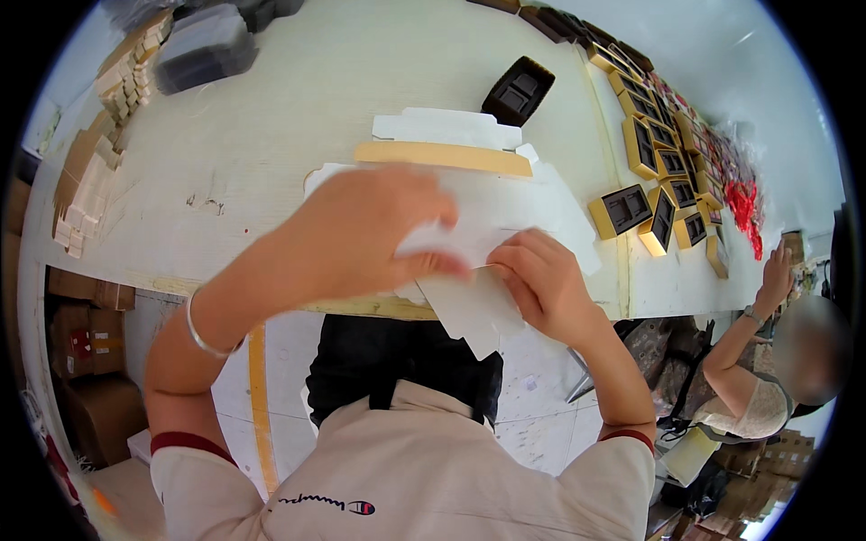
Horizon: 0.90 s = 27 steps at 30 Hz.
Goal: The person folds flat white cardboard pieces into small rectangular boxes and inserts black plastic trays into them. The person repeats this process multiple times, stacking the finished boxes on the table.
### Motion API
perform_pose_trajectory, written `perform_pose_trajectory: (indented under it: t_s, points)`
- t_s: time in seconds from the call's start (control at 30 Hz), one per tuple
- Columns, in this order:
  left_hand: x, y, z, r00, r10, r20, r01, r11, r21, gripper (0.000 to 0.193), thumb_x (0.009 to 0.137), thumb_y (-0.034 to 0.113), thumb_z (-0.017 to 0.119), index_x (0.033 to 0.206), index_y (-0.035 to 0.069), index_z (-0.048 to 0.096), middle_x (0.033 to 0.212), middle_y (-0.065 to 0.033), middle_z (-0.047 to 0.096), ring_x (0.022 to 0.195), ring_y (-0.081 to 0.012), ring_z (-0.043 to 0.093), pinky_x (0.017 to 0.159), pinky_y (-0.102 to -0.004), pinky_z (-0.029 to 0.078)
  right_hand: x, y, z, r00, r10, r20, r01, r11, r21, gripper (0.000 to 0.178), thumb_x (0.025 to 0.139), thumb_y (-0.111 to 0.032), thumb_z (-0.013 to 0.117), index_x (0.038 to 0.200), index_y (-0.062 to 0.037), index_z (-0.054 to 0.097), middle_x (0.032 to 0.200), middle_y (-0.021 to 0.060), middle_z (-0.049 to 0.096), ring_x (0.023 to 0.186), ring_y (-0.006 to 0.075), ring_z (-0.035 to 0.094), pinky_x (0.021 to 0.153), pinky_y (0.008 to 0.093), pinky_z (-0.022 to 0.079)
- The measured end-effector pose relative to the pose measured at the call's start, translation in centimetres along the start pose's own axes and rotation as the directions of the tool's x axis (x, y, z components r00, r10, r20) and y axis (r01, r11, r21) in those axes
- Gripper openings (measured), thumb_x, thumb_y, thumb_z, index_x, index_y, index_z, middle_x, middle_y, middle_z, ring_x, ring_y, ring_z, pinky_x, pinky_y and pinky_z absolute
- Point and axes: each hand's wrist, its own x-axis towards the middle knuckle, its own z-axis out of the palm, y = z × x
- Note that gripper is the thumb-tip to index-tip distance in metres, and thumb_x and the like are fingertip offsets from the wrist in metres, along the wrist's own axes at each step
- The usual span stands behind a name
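A flat white cardboard box blank (474, 307) hangs over the near edge of the table. My right hand (541, 275) pinches its upper right edge between thumb and fingers. My left hand (388, 225), blurred by motion, hovers over the blank's left side with thumb and fingers apart, seemingly holding nothing. Beneath and beyond my hands lie more white cardboard blanks (550, 203), partly hidden by my hands. At their far side is a piece with a gold strip (442, 158) and a white flap. Farther back stands a black plastic tray insert (520, 90).
Several gold boxes with black inserts (622, 210) crowd the table's right side, near red ribbons (745, 212). Stacked cardboard pieces (90, 185) line the left edge, with a pile of dark trays (203, 50) at the back left. Another person (749, 383) is at the right.
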Motion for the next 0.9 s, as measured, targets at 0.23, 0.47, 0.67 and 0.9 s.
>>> perform_pose_trajectory:
  t_s: [0.23, 0.47, 0.67, 0.9]
  points:
    - [-1.1, -0.6, 2.5, 0.904, -0.418, 0.09, 0.427, 0.869, -0.25, 0.01, 0.08, 0.01, 0.068, 0.088, 0.005, 0.063, 0.079, -0.0084, 0.061, 0.074, -0.0267, 0.058, 0.068, -0.0356, 0.048, 1.9, 0.2, 1.2, 0.958, 0.283, -0.035, -0.282, 0.959, 0.038, 0.01, 0.08, -0.002, 0.063, 0.09, -0.0043, 0.061, 0.087, 0.0115, 0.056, 0.08, 0.03, 0.056, 0.068, 0.036, 0.047]
    - [-2.6, -1.4, 4.1, 0.983, 0.097, -0.154, -0.066, 0.978, 0.197, 0.018, 0.074, 0.009, 0.072, 0.088, 0.003, 0.062, 0.092, -0.0064, 0.057, 0.078, -0.0239, 0.056, 0.069, -0.0343, 0.048, 1.3, -0.1, 1.5, 0.991, -0.132, -0.031, 0.12, 0.96, -0.253, 0.032, 0.075, -0.004, 0.067, 0.106, -0.0012, 0.061, 0.102, 0.0133, 0.056, 0.097, 0.0294, 0.057, 0.082, 0.036, 0.048]
    - [-2.0, -2.5, 3.9, 0.96, 0.259, -0.104, -0.2, 0.9, 0.387, 0.017, 0.073, 0.006, 0.069, 0.087, 0.001, 0.061, 0.085, -0.0069, 0.056, 0.074, -0.023, 0.056, 0.062, -0.0315, 0.049, 2.1, 1.0, 1.8, 0.966, -0.257, 0.02, 0.238, 0.857, -0.457, 0.031, 0.071, -0.007, 0.064, 0.099, 0.0045, 0.058, 0.095, 0.0116, 0.053, 0.089, 0.0256, 0.055, 0.08, 0.0335, 0.047]
    - [-2.7, -0.1, 4.3, 0.978, 0.169, -0.119, -0.106, 0.903, 0.415, 0.014, 0.073, 0.004, 0.065, 0.086, 0.0, 0.059, 0.083, -0.0086, 0.056, 0.073, -0.0225, 0.056, 0.06, -0.0316, 0.049, 1.3, -1.2, 0.5, 0.973, -0.143, 0.181, 0.209, 0.88, -0.426, 0.032, 0.073, -0.006, 0.059, 0.103, 0.0054, 0.056, 0.102, 0.0155, 0.055, 0.091, 0.0291, 0.056, 0.08, 0.0373, 0.048]
